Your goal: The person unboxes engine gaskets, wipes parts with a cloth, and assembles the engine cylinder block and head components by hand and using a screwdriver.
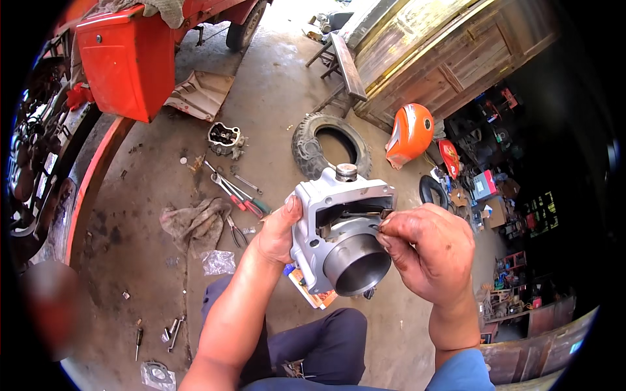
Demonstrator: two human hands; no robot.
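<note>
A silver engine cylinder block [334,242] is held up in front of me, its round sleeve tilted toward me. My left hand [279,231] grips the block's left side, thumb on the upper edge and the other fingers hidden behind it. At the block's right edge, beside the rectangular opening, my right hand [432,251] is closed in a pinch. A small dark bit shows at its fingertips, too little to name. Just past the block's top edge a small round metal part [346,171] is visible. Partly hidden beneath the block lies a printed orange-and-white packet [317,298].
Pliers [236,232], red-handled tools [229,194], a rag [195,225] and an engine head [226,139] lie on the floor at left. Ahead are a tyre [306,144], a wooden bench [347,68] and an orange fuel tank [412,133]. A red vehicle [124,62] stands far left.
</note>
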